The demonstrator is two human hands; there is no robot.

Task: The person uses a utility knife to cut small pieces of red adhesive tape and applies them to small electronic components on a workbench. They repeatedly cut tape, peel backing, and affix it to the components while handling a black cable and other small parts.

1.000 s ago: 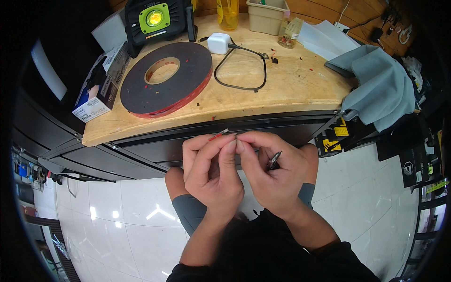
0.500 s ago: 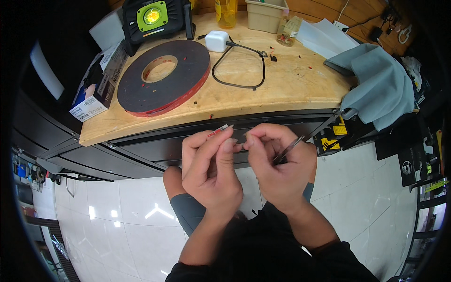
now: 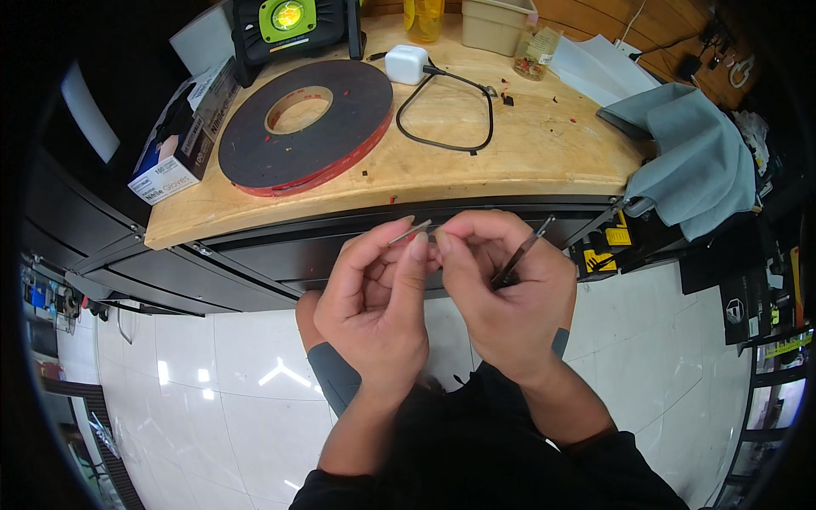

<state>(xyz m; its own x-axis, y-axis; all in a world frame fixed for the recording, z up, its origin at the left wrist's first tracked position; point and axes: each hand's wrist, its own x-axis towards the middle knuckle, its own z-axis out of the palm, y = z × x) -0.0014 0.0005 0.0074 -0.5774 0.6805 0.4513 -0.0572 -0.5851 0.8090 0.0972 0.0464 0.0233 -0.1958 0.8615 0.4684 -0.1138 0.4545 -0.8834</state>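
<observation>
Just in front of the bench edge, my left hand [image 3: 374, 314] pinches a short, narrow strip of grey tape [image 3: 411, 232] between thumb and forefinger. My right hand [image 3: 520, 297] meets it there, its thumb and forefinger pressed together at the strip's end; whether they grip it is hidden. Tucked in the right palm is a slender dark metal tool [image 3: 529, 245], its tip pointing up and right past the knuckles; its kind cannot be made out. Behind my hands, on the bench, lies a large roll of dark tape [image 3: 348, 89] with a red edge.
The wooden bench top [image 3: 510, 170] carries a white charger cube [image 3: 406, 65] with a looped black cable, a work lamp [image 3: 293, 38], a glove box [image 3: 174, 157], a beige bin [image 3: 495, 25] and a small jar [image 3: 536, 55]. A grey cloth [image 3: 688, 153] drapes over the right corner.
The strip has turned in my left fingers: its red-printed side showed before, a grey edge shows now. The tool in my right hand has tilted more upright. The view has shifted slightly.
</observation>
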